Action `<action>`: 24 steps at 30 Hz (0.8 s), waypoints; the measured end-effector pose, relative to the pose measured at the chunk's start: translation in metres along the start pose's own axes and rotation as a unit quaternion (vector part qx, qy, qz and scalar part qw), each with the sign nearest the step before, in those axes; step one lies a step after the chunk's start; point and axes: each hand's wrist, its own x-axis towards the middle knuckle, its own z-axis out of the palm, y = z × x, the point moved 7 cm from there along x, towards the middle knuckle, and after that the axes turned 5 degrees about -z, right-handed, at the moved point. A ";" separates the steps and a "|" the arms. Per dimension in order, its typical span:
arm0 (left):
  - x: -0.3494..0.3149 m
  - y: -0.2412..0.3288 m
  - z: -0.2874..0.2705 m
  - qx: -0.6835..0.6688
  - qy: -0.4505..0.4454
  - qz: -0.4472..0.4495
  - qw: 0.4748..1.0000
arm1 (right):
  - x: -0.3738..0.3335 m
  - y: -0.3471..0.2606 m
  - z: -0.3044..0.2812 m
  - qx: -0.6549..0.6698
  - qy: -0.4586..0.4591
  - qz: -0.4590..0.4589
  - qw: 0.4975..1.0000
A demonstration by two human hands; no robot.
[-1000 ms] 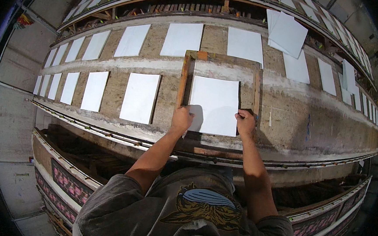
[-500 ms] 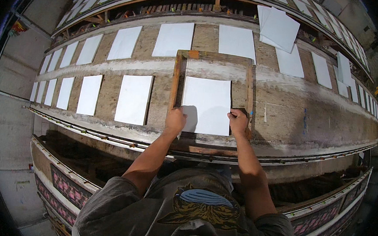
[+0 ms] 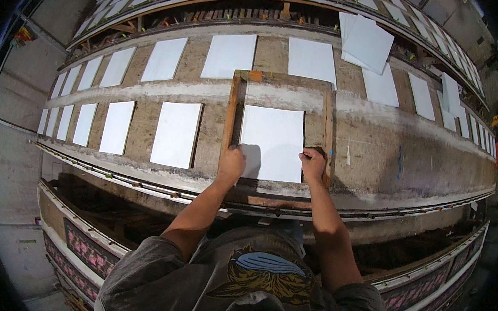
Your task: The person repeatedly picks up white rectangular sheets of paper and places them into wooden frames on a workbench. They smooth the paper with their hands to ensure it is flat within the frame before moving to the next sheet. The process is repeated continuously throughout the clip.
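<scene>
A white sheet (image 3: 273, 135) lies flat inside a rectangular wooden frame (image 3: 234, 105) on the long table in front of me. At its left edge, my left hand (image 3: 232, 162) is closed, resting over the frame's left bar; its fingertips are mostly hidden. Opposite, my right hand (image 3: 313, 163) pinches the sheet's right edge, just inside the frame's right bar. Something dark shows behind the right hand's knuckles, too unclear to name. Orange tape (image 3: 255, 75) marks the frame's far bar. My left hand casts a shadow on the sheet.
More white sheets (image 3: 175, 133) lie in rows along the stained table (image 3: 388, 148). Loose white sheets (image 3: 369, 44) overlap at the far right. A metal rail (image 3: 143, 183) runs along the near edge. Another long table stands beyond, and dark racks flank me.
The whole view has shifted slightly, so the table sits a little lower in the picture. Both hands keep their places at the sheet's edges.
</scene>
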 end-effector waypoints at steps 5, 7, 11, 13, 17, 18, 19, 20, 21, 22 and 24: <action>-0.002 0.000 0.005 0.032 0.015 0.040 0.999 | -0.003 -0.009 -0.004 -0.032 -0.011 0.002 0.999; -0.011 0.018 -0.012 0.039 0.032 0.051 0.997 | -0.005 -0.015 -0.009 -0.043 0.006 -0.021 0.999; -0.001 0.039 -0.011 0.045 0.060 0.112 0.991 | 0.000 -0.061 -0.012 -0.109 0.027 -0.116 0.987; 0.012 0.054 -0.004 0.064 0.103 0.157 0.980 | 0.010 -0.089 -0.002 -0.137 0.037 -0.207 0.968; 0.046 0.065 0.022 0.099 0.066 0.155 0.981 | 0.032 -0.103 0.036 -0.272 -0.028 -0.226 0.935; 0.050 0.065 0.027 0.097 0.042 0.141 0.984 | 0.038 -0.085 0.050 -0.273 -0.092 -0.184 0.940; 0.053 0.065 0.032 0.096 0.018 0.127 0.987 | 0.040 -0.081 0.054 -0.286 -0.085 -0.191 0.935; 0.053 0.061 0.038 0.094 -0.009 0.109 0.990 | 0.038 -0.079 0.059 -0.297 -0.082 -0.197 0.931; 0.054 0.060 0.039 0.093 -0.002 0.115 0.989 | 0.037 -0.078 0.062 -0.309 -0.079 -0.204 0.926; 0.054 0.058 0.039 0.092 0.006 0.120 0.988 | 0.037 -0.075 0.062 -0.311 -0.082 -0.209 0.923; 0.053 0.057 0.038 0.090 0.013 0.126 0.988 | 0.037 -0.077 0.063 -0.312 -0.086 -0.207 0.923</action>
